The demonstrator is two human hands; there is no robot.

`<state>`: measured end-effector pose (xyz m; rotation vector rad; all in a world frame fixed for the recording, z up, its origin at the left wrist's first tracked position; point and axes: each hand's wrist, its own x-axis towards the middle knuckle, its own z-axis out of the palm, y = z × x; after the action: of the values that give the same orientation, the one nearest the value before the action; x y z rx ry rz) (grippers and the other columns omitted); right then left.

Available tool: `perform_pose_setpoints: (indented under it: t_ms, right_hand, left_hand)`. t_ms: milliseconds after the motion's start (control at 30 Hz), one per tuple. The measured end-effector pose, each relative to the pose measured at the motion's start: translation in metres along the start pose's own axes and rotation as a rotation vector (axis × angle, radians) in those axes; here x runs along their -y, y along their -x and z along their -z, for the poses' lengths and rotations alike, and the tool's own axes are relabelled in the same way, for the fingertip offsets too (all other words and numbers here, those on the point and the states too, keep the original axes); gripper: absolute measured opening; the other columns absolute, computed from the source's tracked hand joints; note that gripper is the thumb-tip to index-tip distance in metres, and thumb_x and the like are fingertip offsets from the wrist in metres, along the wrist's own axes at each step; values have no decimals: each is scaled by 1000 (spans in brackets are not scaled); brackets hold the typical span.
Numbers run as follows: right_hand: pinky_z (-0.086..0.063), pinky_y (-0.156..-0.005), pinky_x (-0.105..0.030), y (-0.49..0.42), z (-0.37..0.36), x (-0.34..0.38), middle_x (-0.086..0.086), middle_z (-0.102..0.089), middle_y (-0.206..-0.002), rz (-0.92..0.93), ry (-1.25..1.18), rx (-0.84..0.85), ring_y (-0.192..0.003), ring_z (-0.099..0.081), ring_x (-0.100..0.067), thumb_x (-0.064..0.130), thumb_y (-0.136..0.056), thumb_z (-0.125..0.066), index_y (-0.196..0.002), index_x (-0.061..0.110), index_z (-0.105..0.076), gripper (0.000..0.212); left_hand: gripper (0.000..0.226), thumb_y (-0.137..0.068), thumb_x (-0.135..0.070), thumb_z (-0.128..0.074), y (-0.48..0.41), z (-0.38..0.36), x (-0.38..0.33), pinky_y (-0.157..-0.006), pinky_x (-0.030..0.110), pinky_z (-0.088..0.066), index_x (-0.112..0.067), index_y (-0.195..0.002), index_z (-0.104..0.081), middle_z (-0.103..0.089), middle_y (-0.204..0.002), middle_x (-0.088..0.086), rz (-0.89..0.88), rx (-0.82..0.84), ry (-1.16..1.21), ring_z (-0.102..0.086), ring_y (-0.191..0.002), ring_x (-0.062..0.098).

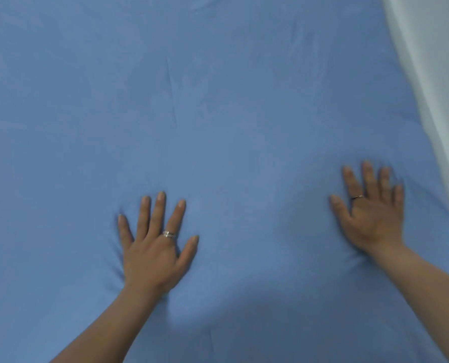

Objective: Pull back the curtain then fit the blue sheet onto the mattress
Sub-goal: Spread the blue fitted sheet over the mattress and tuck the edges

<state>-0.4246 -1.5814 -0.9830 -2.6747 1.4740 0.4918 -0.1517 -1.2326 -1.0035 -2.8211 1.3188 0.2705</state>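
Blue fabric fills nearly the whole view: the blue sheet (218, 100) lies spread over the bed, mostly smooth, with a few faint creases running away beyond the fingertips of the left hand (156, 247). That hand rests palm down on the sheet, fingers spread apart and gripping nothing, a ring (169, 234) on one finger; the fabric dimples and puckers around its heel and little-finger side. Well apart to its right, the right hand (369, 205) also presses flat on the sheet, fingers splayed and empty, a thin dark band (358, 197) on one finger. It looks slightly blurred. Both bare forearms reach in from the near edge of the view. Beyond and to the right of the right hand, a pale curtain (437, 87) hangs along the sheet's edge, near that hand but not touching it.
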Motion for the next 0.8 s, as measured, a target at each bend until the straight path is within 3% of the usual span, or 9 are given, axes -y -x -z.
perform_pose_setpoints:
  t_ms: [133,233,400,500,600,667,733,800]
  right_hand:
    - [-4,-120,-60,4,10,6,1,1,-167,-186,-83,29,-153,4,-32,75,-89,-7,-155,44,-1,73]
    - [-8,-119,-62,26,25,51,-7,-4,-167,-214,-158,48,-153,0,-36,68,-88,-13,-157,36,-13,76]
    - [-13,-117,-64,138,16,165,-5,-13,-166,279,-173,128,-153,-5,-36,64,-91,-27,-156,37,-22,71]
    - [-9,-107,-76,218,-14,202,-1,-8,-167,421,-58,220,-153,2,-37,73,-88,-31,-155,43,-14,75]
    - [-8,-103,-80,259,-31,182,5,14,-166,192,-6,318,-150,19,-35,84,-85,-23,-151,52,10,80]
    - [-15,-103,-81,274,-23,163,8,27,-162,4,-40,393,-149,23,-34,89,-78,-17,-147,55,22,86]
    - [-24,-103,-77,281,-11,150,7,26,-162,-109,-87,484,-150,15,-37,91,-76,-23,-147,54,22,92]
    - [-26,-110,-67,283,3,149,-2,21,-164,-128,-105,552,-150,-1,-43,80,-84,-38,-153,44,16,95]
  left_hand:
    - [71,-92,-70,-26,-6,9,-8,-118,64,-5,-39,-156,-19,-5,-168,-3,35,39,46,0,-155,23]
    - [74,-92,-73,-25,11,19,-4,-118,65,-3,-40,-157,-12,2,-168,-2,86,112,100,8,-154,22]
    - [87,-84,-87,-24,110,17,15,-108,77,-6,-45,-156,-3,7,-167,-3,142,232,117,11,-154,23]
    - [97,-75,-95,-27,191,16,44,-102,81,-12,-47,-155,-2,8,-167,-4,300,332,107,9,-154,24]
    - [106,-66,-100,-29,272,20,78,-99,80,-19,-51,-153,8,16,-166,-7,444,469,113,15,-153,22]
    - [109,-64,-100,-33,322,33,102,-98,75,-28,-54,-149,17,25,-163,-11,518,585,124,18,-152,20]
    - [111,-67,-89,-48,355,44,121,-101,69,-34,-58,-143,26,37,-156,-17,590,676,186,21,-151,18]
    - [109,-76,-67,-60,379,59,136,-106,59,-39,-58,-143,26,38,-156,-18,624,739,271,13,-153,18]
